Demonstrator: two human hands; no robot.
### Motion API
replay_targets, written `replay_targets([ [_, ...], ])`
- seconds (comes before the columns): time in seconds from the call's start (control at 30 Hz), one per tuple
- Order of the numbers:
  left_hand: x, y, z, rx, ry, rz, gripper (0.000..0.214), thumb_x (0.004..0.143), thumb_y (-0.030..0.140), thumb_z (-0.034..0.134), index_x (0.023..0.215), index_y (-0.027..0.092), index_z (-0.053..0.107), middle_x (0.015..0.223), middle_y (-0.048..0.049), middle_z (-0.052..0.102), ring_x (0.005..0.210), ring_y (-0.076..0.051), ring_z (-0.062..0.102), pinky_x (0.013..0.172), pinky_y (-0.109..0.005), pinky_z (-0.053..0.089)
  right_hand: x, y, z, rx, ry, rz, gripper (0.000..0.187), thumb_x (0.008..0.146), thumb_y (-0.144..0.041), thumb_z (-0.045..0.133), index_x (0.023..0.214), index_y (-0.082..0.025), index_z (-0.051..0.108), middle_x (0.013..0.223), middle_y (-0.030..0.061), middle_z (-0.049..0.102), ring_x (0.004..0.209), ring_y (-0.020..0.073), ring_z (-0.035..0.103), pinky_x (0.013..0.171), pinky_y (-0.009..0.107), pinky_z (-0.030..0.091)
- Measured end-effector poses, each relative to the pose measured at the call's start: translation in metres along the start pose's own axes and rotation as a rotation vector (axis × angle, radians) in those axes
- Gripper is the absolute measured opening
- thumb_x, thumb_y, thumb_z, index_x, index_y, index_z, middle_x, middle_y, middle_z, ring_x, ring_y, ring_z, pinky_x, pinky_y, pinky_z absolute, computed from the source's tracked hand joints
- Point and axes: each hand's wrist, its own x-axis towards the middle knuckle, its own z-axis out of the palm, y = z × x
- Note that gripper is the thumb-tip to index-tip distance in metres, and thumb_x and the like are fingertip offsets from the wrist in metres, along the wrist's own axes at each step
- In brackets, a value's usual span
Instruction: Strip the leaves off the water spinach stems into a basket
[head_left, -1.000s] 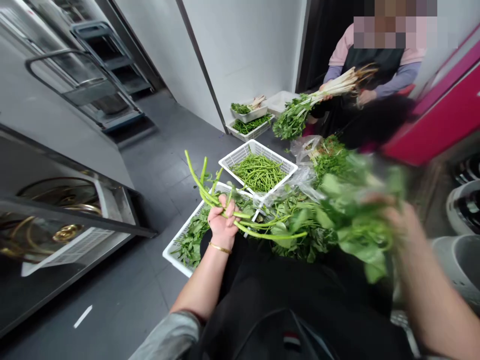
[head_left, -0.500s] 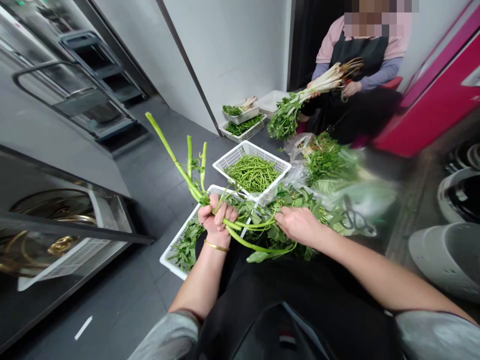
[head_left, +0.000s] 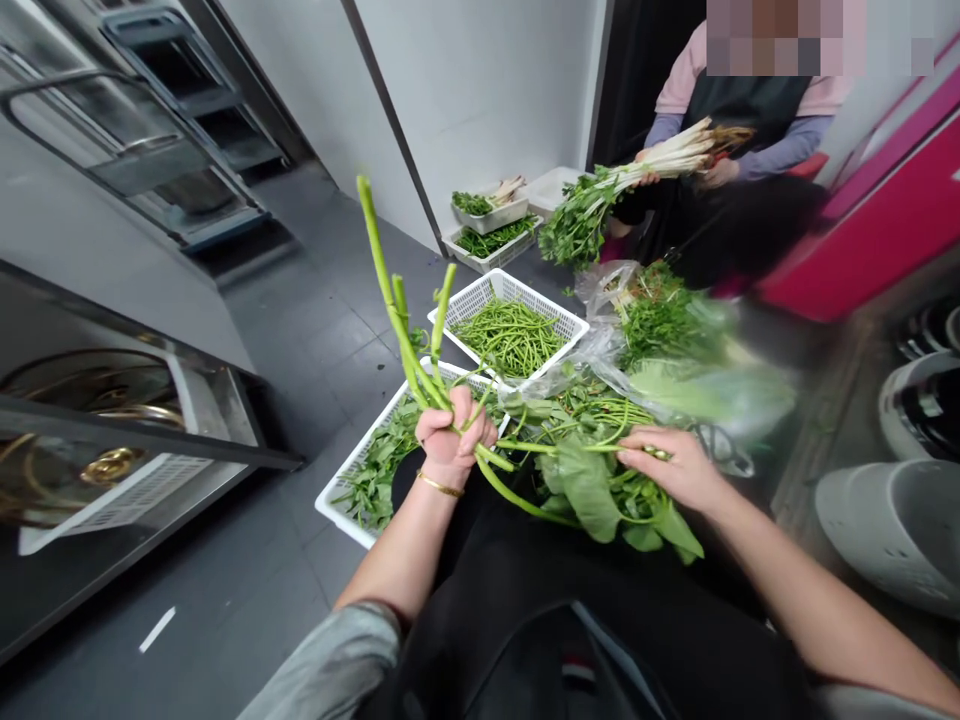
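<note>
My left hand (head_left: pixel 452 437) is closed round a bunch of long green stalks (head_left: pixel 390 290) that stick up and to the left above the near white basket (head_left: pixel 341 507). Thinner stems run from that fist across my lap to my right hand (head_left: pixel 671 465), which pinches one stem (head_left: pixel 570 447) with a large leaf (head_left: pixel 589 490) hanging under it. The near basket holds plucked green leaves. Both hands sit just above my black apron (head_left: pixel 540 600).
A second white basket (head_left: pixel 561 322) of thin green stems lies beyond. Clear plastic bags of leafy greens (head_left: pixel 667 330) lie to the right. A person opposite holds a bundle of white-stalked greens (head_left: pixel 637 175). More trays (head_left: pixel 491 225) stand by the wall. Steel equipment is on the left, grey tubs (head_left: pixel 892 530) on the right.
My left hand has raised and tilted the stalks more upright. My right hand has slid rightward along a stem, away from the left fist, drawing a large leaf with it.
</note>
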Motion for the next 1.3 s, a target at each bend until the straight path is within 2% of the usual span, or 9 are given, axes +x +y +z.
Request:
replay_targets([
  [0.17,0.002,0.022,-0.005,0.072,0.057,0.143,0.034,0.063,0.037,0.057,0.047,0.020,0.031,0.026,0.0075,0.027,0.020,-0.007,0.021,0.029,-0.022,0.028,-0.025,0.011,-0.052,0.066,0.478,0.304,0.023,0.074,-0.043,0.063,0.068,-0.022,0.067,0.069,0.0055,0.067,0.064,0.0216,0.062,0.062,0.034,0.049],
  [0.27,0.001,0.032,-0.008,0.106,0.070,0.200,0.031,0.063,0.035,0.056,0.048,0.020,0.034,0.027,0.0065,0.029,0.021,-0.008,0.023,0.031,-0.023,0.030,-0.033,0.014,-0.067,-0.103,0.236,0.155,0.028,0.074,-0.047,0.063,0.061,-0.022,0.062,0.073,0.0066,0.065,0.070,0.0221,0.062,0.068,0.035,0.049],
  [0.4,0.003,0.028,-0.001,0.132,0.039,0.185,0.031,0.063,0.035,0.056,0.046,0.020,0.034,0.027,0.0055,0.031,0.020,-0.009,0.026,0.032,-0.024,0.031,-0.020,-0.013,-0.039,-0.346,-0.112,-0.086,0.032,0.087,-0.045,0.048,0.071,-0.021,0.061,0.077,0.0056,0.063,0.069,0.0179,0.060,0.065,0.030,0.047],
  [0.6,0.002,0.017,0.014,0.148,-0.024,0.122,0.033,0.060,0.037,0.060,0.045,0.019,0.036,0.027,0.0048,0.033,0.019,-0.009,0.027,0.031,-0.025,0.032,0.035,-0.056,0.033,-0.836,-0.318,-0.217,0.026,0.091,-0.024,0.043,0.105,-0.014,0.061,0.088,0.0114,0.063,0.066,0.0183,0.060,0.051,0.025,0.038],
  [0.77,-0.006,0.009,0.010,0.107,-0.002,0.087,0.036,0.061,0.038,0.059,0.045,0.020,0.033,0.026,0.0048,0.031,0.018,-0.009,0.024,0.029,-0.023,0.028,0.056,-0.041,0.050,-0.651,-0.463,-0.281,0.026,0.089,-0.022,0.044,0.086,-0.015,0.069,0.079,0.0088,0.063,0.062,0.0157,0.059,0.056,0.025,0.041],
  [0.93,-0.010,0.002,0.001,0.012,-0.039,0.094,0.031,0.064,0.035,0.057,0.047,0.019,0.036,0.028,0.0046,0.034,0.019,-0.008,0.025,0.030,-0.023,0.030,0.041,0.002,0.026,-0.062,0.009,-0.034,0.027,0.086,-0.035,0.049,0.081,-0.017,0.069,0.080,0.0051,0.067,0.075,0.0169,0.062,0.072,0.029,0.047],
  [1.07,-0.009,0.005,-0.004,0.031,-0.038,0.114,0.029,0.062,0.034,0.058,0.048,0.019,0.039,0.029,0.0035,0.038,0.020,-0.009,0.029,0.032,-0.023,0.032,0.023,0.019,-0.014,-0.157,0.381,0.203,0.030,0.082,-0.043,0.051,0.075,-0.017,0.065,0.074,0.0047,0.066,0.068,0.0180,0.060,0.063,0.030,0.047],
  [1.17,-0.006,0.003,-0.004,0.069,-0.065,0.093,0.029,0.062,0.036,0.059,0.048,0.018,0.040,0.031,0.0032,0.040,0.020,-0.009,0.030,0.034,-0.024,0.033,0.017,-0.003,-0.022,-0.388,0.119,0.005,0.029,0.085,-0.040,0.050,0.074,-0.017,0.065,0.078,0.0066,0.064,0.068,0.0177,0.059,0.064,0.030,0.047],
  [1.3,-0.003,-0.005,0.003,0.089,-0.096,0.053,0.029,0.061,0.037,0.060,0.048,0.018,0.041,0.031,0.0036,0.040,0.019,-0.008,0.028,0.033,-0.023,0.030,0.027,-0.045,0.017,-0.615,-0.257,-0.168,0.026,0.090,-0.036,0.047,0.085,-0.017,0.063,0.087,0.0075,0.065,0.069,0.0166,0.061,0.063,0.028,0.046],
])
